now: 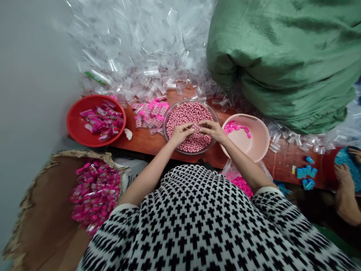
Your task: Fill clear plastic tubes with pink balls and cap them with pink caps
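Note:
Both hands meet over a metal bowl (188,153) filled with round pink beads (191,111). Between the fingertips is a small clear plastic container (196,128) that looks pinkish, perhaps from beads in it. My left hand (181,134) pinches it from the left; my right hand (213,130) grips its other side with fingers bent. Left of the bowl lies a cluster of filled clear containers with bright pink caps (152,113). On the right, a pale pink basin (255,145) holds loose bright pink caps (235,128).
Clear empty containers (126,45) are heaped behind, beside a large green sack (282,64). A red basin (80,137) with pink packets stands left, above a carton (42,222) of pink packages. At far right, another person's hands (344,175) work at blue beads (342,156).

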A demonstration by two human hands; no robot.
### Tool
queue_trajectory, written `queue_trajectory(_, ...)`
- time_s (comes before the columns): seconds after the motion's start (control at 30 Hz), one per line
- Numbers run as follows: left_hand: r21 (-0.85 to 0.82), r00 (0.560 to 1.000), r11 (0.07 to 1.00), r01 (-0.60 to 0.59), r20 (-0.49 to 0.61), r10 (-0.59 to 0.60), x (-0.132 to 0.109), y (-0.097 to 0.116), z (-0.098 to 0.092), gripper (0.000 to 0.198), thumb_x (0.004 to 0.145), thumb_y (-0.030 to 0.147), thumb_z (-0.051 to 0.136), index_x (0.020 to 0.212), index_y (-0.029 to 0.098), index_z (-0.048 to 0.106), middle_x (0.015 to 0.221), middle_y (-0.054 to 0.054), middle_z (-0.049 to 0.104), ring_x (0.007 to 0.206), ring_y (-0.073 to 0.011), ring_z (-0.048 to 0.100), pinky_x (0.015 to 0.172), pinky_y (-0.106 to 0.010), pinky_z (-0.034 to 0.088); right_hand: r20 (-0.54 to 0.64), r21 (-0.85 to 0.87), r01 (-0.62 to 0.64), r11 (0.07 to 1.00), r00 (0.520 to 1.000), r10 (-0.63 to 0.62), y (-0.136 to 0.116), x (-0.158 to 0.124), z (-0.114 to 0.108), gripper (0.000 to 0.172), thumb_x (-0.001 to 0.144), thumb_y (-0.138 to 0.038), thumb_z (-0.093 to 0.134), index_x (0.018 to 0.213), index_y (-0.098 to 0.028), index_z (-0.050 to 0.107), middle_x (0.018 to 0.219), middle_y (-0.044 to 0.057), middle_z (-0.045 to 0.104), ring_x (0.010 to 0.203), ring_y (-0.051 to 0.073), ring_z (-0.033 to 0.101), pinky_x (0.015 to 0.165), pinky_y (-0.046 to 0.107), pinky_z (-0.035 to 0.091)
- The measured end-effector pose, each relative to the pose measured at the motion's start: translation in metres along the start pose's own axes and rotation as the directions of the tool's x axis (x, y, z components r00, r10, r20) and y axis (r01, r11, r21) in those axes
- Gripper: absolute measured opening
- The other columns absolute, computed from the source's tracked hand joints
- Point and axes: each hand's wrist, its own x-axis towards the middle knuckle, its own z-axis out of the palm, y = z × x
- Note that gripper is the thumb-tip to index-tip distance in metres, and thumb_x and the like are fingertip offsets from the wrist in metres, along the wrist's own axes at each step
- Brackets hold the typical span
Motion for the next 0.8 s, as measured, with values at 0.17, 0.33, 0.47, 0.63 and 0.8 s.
queue_trajectory(0.17, -0.071, 0.999, 0.997, 0.019, -0.035, -0.022, 0.003, 0.0, -0.002, 0.05, 0.058, 0.039, 0.082, 0.098, 0.014, 0.066, 0.091, -0.004, 0.071, 0.074, -0.0153, 0.066, 0.074, -0.034, 0.058, -0.176, -0.063, -0.013, 0.998, 0.984, 0.002, 0.017, 0.0, -0.002, 0.04, 0.071, -0.044, 0.075, 0.102, -0.022, 0.065, 0.081, -0.002, 0.068, 0.068, 0.013, 0.066, 0.065, 0.029, 0.059)
queue_trajectory(0.33, -0.032, 0.994, 0.999, -0.016, -0.104, 0.013, 0.001, -0.002, -0.007, 0.047, 0.057, 0.041, 0.084, 0.091, 0.017, 0.06, 0.083, -0.002, 0.069, 0.076, -0.0138, 0.066, 0.073, -0.027, 0.057, -0.269, -0.461, -0.029, 0.887, 0.957, -0.108, 0.031, -0.024, -0.016, 0.035, 0.074, -0.036, 0.073, 0.106, -0.023, 0.07, 0.109, 0.004, 0.071, 0.089, 0.017, 0.067, 0.087, 0.032, 0.053)
queue_trajectory(0.47, -0.04, 0.998, 0.998, 0.049, -0.048, -0.051, -0.001, -0.002, 0.001, 0.051, 0.061, 0.044, 0.082, 0.099, 0.018, 0.063, 0.093, -0.004, 0.07, 0.08, -0.0155, 0.067, 0.072, -0.028, 0.06, -0.62, -0.504, -0.29, 0.813, 0.778, -0.107, 0.039, -0.065, -0.071, 0.031, 0.088, -0.033, 0.053, 0.11, -0.018, 0.067, 0.103, 0.008, 0.072, 0.085, 0.018, 0.067, 0.083, 0.031, 0.052)
queue_trajectory(0.63, -0.04, 0.99, 0.989, 0.143, 0.009, -0.143, -0.004, -0.003, 0.022, 0.052, 0.063, 0.045, 0.081, 0.106, 0.018, 0.067, 0.106, -0.008, 0.07, 0.089, -0.0178, 0.067, 0.076, -0.03, 0.061, -0.839, -0.489, -0.759, 0.43, 0.545, 0.007, 0.05, -0.101, -0.161, 0.029, 0.086, -0.02, 0.048, 0.107, -0.011, 0.067, 0.104, 0.015, 0.07, 0.097, 0.025, 0.063, 0.089, 0.035, 0.046)
queue_trajectory(0.8, -0.044, 0.984, 0.984, 0.175, -0.023, -0.176, 0.0, -0.004, 0.034, 0.052, 0.062, 0.047, 0.082, 0.102, 0.017, 0.069, 0.106, -0.008, 0.071, 0.089, -0.0187, 0.068, 0.08, -0.034, 0.061, -0.818, -0.557, -0.778, 0.29, 0.575, -0.028, 0.063, -0.097, -0.195, 0.034, 0.086, -0.022, 0.049, 0.116, -0.008, 0.058, 0.115, 0.02, 0.064, 0.105, 0.027, 0.056, 0.095, 0.038, 0.04)
